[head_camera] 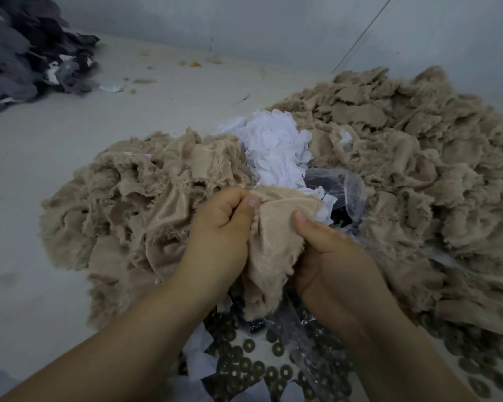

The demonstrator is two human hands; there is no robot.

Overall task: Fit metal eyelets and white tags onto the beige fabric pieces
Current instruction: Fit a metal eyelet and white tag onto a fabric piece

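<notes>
A frayed beige fabric piece [273, 242] hangs between both my hands above the floor. My left hand [221, 227] pinches its upper left edge with thumb and curled fingers. My right hand [328, 256] grips its right side, thumb pressed on the cloth. A bit of white tag [325, 204] shows behind the piece's top right corner. Several dark metal eyelets [244, 361] lie scattered on the floor below my wrists. A heap of white tags [276, 146] sits just beyond the held piece.
Beige fabric piles spread left [134, 204] and right [418, 169] of my hands. A clear plastic bag [340, 190] lies beside the white tags. A dark grey fabric heap [26, 47] sits at the far left. A pale wall [273, 24] closes the back.
</notes>
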